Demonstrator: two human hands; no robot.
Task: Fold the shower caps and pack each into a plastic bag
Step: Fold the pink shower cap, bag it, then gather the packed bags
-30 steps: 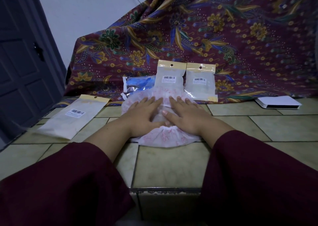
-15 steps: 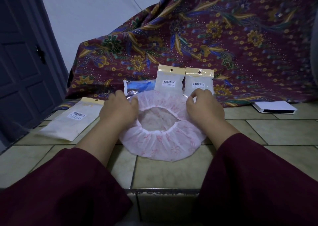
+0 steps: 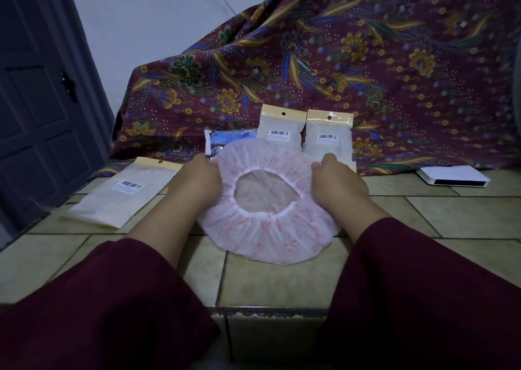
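A white shower cap point(image 3: 270, 237) with a pink print lies spread open on the tiled floor, its elastic opening facing up. My left hand point(image 3: 197, 183) grips its left edge and my right hand point(image 3: 337, 185) grips its right edge. A flat plastic bag point(image 3: 118, 197) with a yellow header and barcode lies to the left. Two more such bags, one point(image 3: 279, 128) beside the other point(image 3: 328, 135), lean upright against the patterned cloth behind the cap. A blue packet point(image 3: 228, 139) lies behind the cap, partly hidden.
A maroon floral cloth point(image 3: 338, 59) drapes over something at the back. A white flat box point(image 3: 454, 175) lies at the right on the tiles. A dark door point(image 3: 36, 101) stands at the left. The tiled step's edge point(image 3: 267, 310) runs near my sleeves.
My hands went from pressing flat on the bunched cap to its left and right edges, and the cap is now spread open in a ring.
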